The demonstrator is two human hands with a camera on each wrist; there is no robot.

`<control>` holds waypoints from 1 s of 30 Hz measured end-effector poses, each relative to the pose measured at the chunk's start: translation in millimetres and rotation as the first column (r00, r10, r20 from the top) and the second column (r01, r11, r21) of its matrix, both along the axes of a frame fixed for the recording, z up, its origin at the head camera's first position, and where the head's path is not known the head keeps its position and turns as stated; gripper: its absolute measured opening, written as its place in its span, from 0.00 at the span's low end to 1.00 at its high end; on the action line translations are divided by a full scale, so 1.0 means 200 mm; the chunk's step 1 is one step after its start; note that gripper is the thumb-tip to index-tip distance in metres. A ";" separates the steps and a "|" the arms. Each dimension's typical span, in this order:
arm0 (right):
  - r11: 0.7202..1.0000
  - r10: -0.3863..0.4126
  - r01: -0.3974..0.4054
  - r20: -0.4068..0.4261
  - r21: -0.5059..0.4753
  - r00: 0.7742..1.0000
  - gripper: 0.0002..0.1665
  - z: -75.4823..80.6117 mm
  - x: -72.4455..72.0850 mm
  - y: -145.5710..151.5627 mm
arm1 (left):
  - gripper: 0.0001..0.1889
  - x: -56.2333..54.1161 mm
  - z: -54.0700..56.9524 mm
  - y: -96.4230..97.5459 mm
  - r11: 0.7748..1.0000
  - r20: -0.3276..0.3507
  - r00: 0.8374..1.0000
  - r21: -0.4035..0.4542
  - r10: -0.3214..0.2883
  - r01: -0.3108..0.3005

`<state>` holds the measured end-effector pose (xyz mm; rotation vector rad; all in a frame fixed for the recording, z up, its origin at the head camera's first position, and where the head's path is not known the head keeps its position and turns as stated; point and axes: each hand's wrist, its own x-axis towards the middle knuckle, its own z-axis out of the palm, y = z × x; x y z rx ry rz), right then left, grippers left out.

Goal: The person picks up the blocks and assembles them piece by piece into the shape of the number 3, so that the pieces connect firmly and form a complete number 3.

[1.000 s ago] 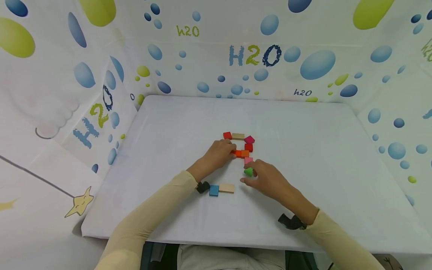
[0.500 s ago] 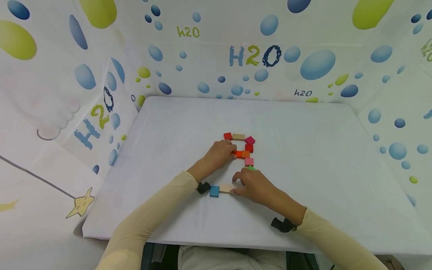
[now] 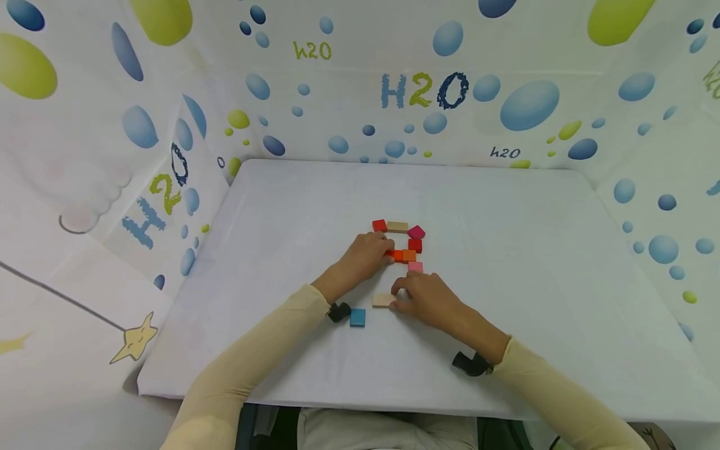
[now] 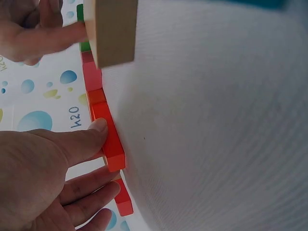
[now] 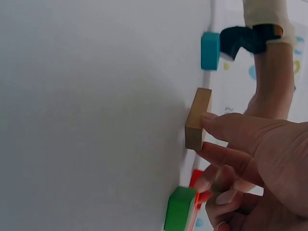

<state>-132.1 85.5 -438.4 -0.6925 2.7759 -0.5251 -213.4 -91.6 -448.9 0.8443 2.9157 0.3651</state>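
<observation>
My right hand (image 3: 432, 301) pinches a plain wooden block (image 5: 196, 118) between thumb and index finger, close over the white table. At the left end of the middle row, my left hand (image 3: 362, 256) grips a red-orange block (image 4: 111, 144), with the thumb on one side and a finger on the other. An orange block (image 3: 409, 255) sits against that block's right end, and a pink block (image 3: 415, 267) lies just nearer to me. The green block (image 5: 179, 209) past the pink one is hidden behind my right hand in the head view.
A blue block (image 3: 357, 317) lies alone near my left wrist. Farther back, a red block (image 3: 379, 225), a tan block (image 3: 397, 226), a crimson five-sided block (image 3: 416, 232) and another red block (image 3: 415, 245) form a bent line. The white table (image 3: 534, 250) meets patterned cloth at its back.
The right hand has moved from beside the green block to the plain wooden block, taken hold of it and brought it away from the blue block, farther back. The left hand stays put.
</observation>
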 end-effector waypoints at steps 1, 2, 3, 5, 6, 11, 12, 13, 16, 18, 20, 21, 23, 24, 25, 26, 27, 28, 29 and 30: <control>1.000 -0.011 0.011 0.001 -0.003 1.000 0.19 0.00 -0.01 0.01 | 0.14 0.00 0.00 0.00 1.000 0.000 1.000 0.004 0.000 0.000; 1.000 -0.021 0.021 0.004 -0.009 1.000 0.19 -0.01 -0.03 0.02 | 0.14 0.00 0.00 0.00 1.000 0.000 1.000 0.006 -0.001 0.001; 1.000 -0.027 0.027 0.003 -0.010 1.000 0.19 -0.01 -0.04 0.03 | 0.14 0.00 0.00 0.00 1.000 0.006 1.000 0.010 -0.001 0.001; 0.999 -0.035 0.035 -0.001 -0.016 0.999 0.19 -0.02 -0.06 0.04 | 0.14 0.00 0.00 0.00 1.000 0.006 1.000 0.016 -0.004 0.004; 0.999 -0.037 0.037 -0.003 -0.017 0.999 0.18 -0.02 -0.07 0.05 | 0.14 0.00 0.01 0.00 1.000 0.008 1.000 0.018 -0.006 0.006; 0.999 -0.048 0.048 0.004 -0.026 0.999 0.18 -0.02 -0.09 0.06 | 0.15 0.00 0.01 0.00 1.000 -0.004 1.000 0.017 -0.011 0.012; 0.998 -0.050 0.050 0.005 -0.027 0.999 0.18 -0.02 -0.09 0.06 | 0.15 0.00 0.00 0.00 1.000 -0.005 1.000 0.014 -0.012 0.012; 0.998 -0.053 0.054 0.008 -0.028 0.999 0.18 -0.02 -0.09 0.06 | 0.15 0.00 0.00 0.00 1.000 -0.007 1.000 0.010 -0.011 0.011; 0.997 -0.067 0.067 0.011 -0.034 0.998 0.18 -0.02 -0.09 0.06 | 0.15 0.00 0.00 0.00 1.000 -0.004 1.000 0.006 -0.008 0.008; 0.997 -0.074 0.075 0.010 -0.038 0.997 0.18 -0.02 -0.08 0.06 | 0.15 0.00 0.00 0.00 1.000 0.000 1.000 0.006 -0.005 0.005; 0.996 -0.082 0.083 0.013 -0.042 0.997 0.18 -0.02 -0.08 0.06 | 0.15 0.00 0.00 0.00 1.000 0.002 1.000 0.008 -0.002 0.002; 0.995 -0.084 0.085 0.012 -0.043 0.996 0.18 -0.02 -0.08 0.07 | 0.15 0.00 0.00 0.00 1.000 0.003 1.000 0.009 -0.001 0.001; 0.995 -0.084 0.085 0.013 -0.049 0.996 0.18 -0.03 -0.08 0.07 | 0.15 0.00 0.00 0.00 1.000 0.002 1.000 0.011 0.000 0.000; 0.995 -0.085 0.086 0.014 -0.051 0.996 0.18 -0.03 -0.08 0.07 | 0.15 0.00 0.00 0.00 1.000 0.002 1.000 0.010 0.000 0.000; 0.995 -0.085 0.086 0.015 -0.052 0.996 0.18 -0.03 -0.08 0.08 | 0.15 0.00 0.00 0.00 1.000 0.000 1.000 0.011 -0.001 0.001; 0.995 -0.084 0.085 0.015 -0.052 0.996 0.18 -0.03 -0.08 0.08 | 0.15 0.00 0.01 0.00 1.000 -0.002 1.000 0.014 -0.002 0.002; 0.995 -0.083 0.084 0.015 -0.053 0.996 0.18 -0.03 -0.08 0.08 | 0.15 0.00 0.01 0.00 1.000 -0.005 1.000 0.016 -0.003 0.003; 0.995 -0.083 0.084 0.017 -0.055 0.996 0.18 -0.03 -0.08 0.08 | 0.15 0.00 0.01 0.00 1.000 -0.008 1.000 0.017 -0.004 0.004; 0.995 -0.084 0.085 0.019 -0.055 0.996 0.18 -0.03 -0.08 0.08 | 0.15 0.00 0.01 0.00 1.000 -0.010 1.000 0.017 -0.005 0.005; 0.995 -0.085 0.086 0.022 -0.056 0.996 0.18 -0.03 -0.08 0.08 | 0.15 0.00 0.01 0.00 1.000 -0.012 1.000 0.018 -0.007 0.007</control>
